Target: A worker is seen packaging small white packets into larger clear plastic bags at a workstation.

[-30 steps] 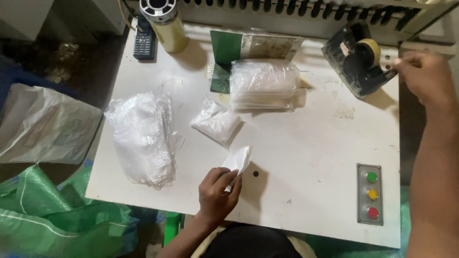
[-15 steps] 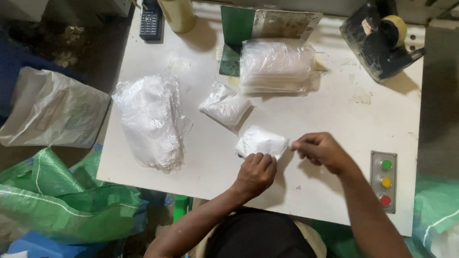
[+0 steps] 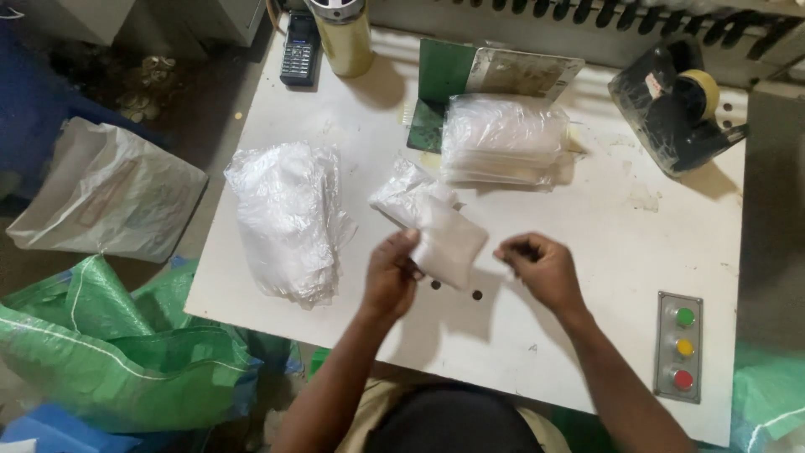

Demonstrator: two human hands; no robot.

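Observation:
My left hand [image 3: 390,277] holds a small white packet in clear plastic [image 3: 449,242] by its left edge, lifted just above the white table [image 3: 587,243]. My right hand [image 3: 541,268] is a little to the packet's right, fingers curled and pinched; whether something thin is between them I cannot tell. Behind the packet lies another small white packet [image 3: 401,193]. A loose heap of clear plastic bags [image 3: 289,218] rests to the left. A neat stack of bagged pieces [image 3: 503,138] sits at the back centre.
A black tape dispenser with a yellowish roll [image 3: 683,105] stands at the back right. A phone handset [image 3: 299,50] and a yellow bottle [image 3: 344,33] are at the back left. A panel with green, yellow and red buttons [image 3: 683,346] is front right. Green and white sacks [image 3: 109,335] lie on the floor left.
My right hand came from the tape dispenser to the packet, then drew away to the right. My left hand lifted the packet and turned it upward.

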